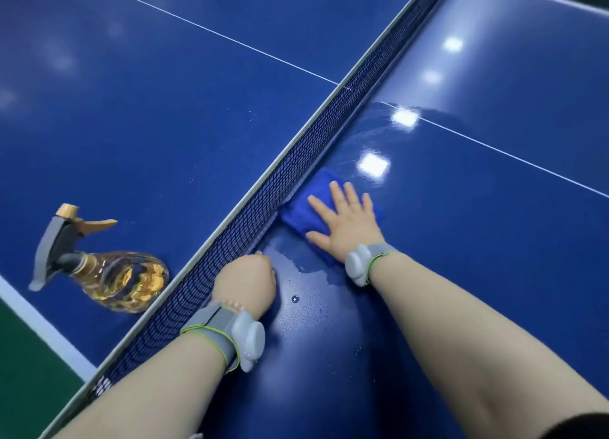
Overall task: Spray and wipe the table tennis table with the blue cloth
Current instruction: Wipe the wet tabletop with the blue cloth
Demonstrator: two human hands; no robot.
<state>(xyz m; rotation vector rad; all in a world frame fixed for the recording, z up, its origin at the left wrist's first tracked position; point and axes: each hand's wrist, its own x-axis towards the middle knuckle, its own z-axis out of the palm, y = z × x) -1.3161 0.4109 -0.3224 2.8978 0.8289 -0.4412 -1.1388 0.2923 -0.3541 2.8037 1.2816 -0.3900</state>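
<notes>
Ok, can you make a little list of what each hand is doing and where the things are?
right hand: flat on the blue cloth, pressing it
blue cloth: on the table, beside the net
left hand: curled, resting on the table by the net
spray bottle: on the table, other side of the net
wet patch: between the hands

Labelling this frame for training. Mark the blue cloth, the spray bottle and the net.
blue cloth (298, 214): head view, uncovered part nearest the net.
spray bottle (122, 280): head view, clear amber body.
net (260, 204): head view, black mesh below the tape.
</notes>
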